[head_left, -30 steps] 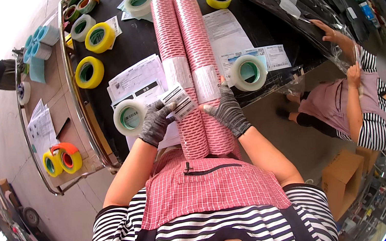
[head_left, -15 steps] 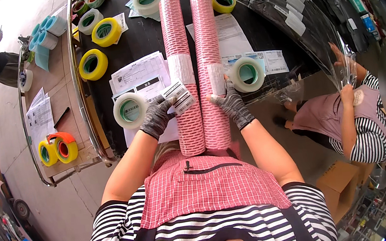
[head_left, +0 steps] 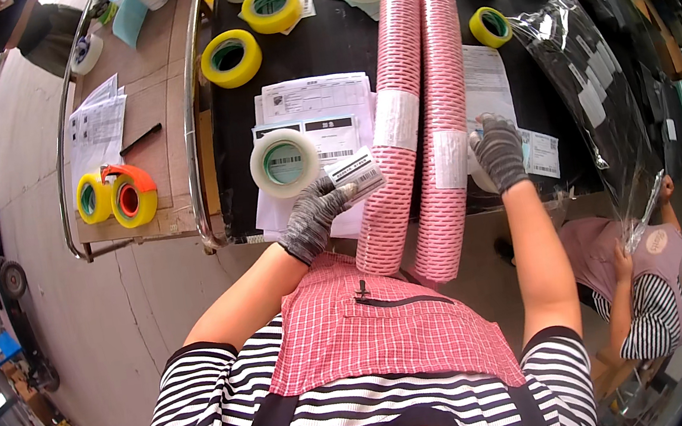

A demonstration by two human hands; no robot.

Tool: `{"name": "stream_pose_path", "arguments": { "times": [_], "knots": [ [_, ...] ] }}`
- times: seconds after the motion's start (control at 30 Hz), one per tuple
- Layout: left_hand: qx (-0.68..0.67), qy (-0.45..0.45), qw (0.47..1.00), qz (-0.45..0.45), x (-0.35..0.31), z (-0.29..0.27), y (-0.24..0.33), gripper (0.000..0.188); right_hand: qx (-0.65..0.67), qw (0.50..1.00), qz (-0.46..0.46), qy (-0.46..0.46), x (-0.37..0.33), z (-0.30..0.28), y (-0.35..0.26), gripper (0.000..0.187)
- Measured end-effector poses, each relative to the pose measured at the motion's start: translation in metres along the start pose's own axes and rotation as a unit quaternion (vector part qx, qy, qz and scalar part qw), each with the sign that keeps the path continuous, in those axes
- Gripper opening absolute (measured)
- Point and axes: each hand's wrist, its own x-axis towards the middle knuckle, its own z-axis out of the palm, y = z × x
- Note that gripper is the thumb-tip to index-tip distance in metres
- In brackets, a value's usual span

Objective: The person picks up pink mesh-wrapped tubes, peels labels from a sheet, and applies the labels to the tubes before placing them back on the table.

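The left hand (head_left: 313, 221) clamps a label (head_left: 358, 176), not laid flat, beside two pink rolls (head_left: 441, 59) on the table (head_left: 233, 124), both already white-banded. Right hand (head_left: 500, 151), farther right, partly covers tape (head_left: 483, 181); finger closure unclear.

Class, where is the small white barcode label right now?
In the head view, the barcode label is held in the gloved left hand near mid-picture, right of the clear tape roll, overlapping the left pink roll.

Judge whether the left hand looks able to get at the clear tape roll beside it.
Probably yes: the clear tape roll lies flat on papers right beside the left hand, most of its ring uncovered, though holding a white label may hinder its grip.
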Motion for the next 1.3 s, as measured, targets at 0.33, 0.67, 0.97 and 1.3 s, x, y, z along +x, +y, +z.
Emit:
{"name": "stream_pose_path", "arguments": {
  "times": [0.33,0.67,0.97,1.3],
  "knots": [
    [-0.058,0.023,0.997,-0.049,-0.041,-0.009,0.035,0.052,-0.102,0.947,0.085,-0.292,0.072,0.03,0.012,0.023],
    [-0.096,0.025,0.993,-0.056,-0.041,-0.022,0.038,0.05,-0.184,0.923,0.08,-0.329,0.074,0.042,0.045,0.021],
    [-0.068,0.022,0.997,-0.035,-0.032,-0.024,0.042,0.044,0.21,0.969,0.105,0.075,0.079,-0.025,0.022,0.024],
    [0.021,0.086,0.996,0.014,-0.011,-0.054,0.036,0.033,0.495,0.831,0.02,-0.251,0.046,-0.018,-0.19,0.048]
  ]
}}
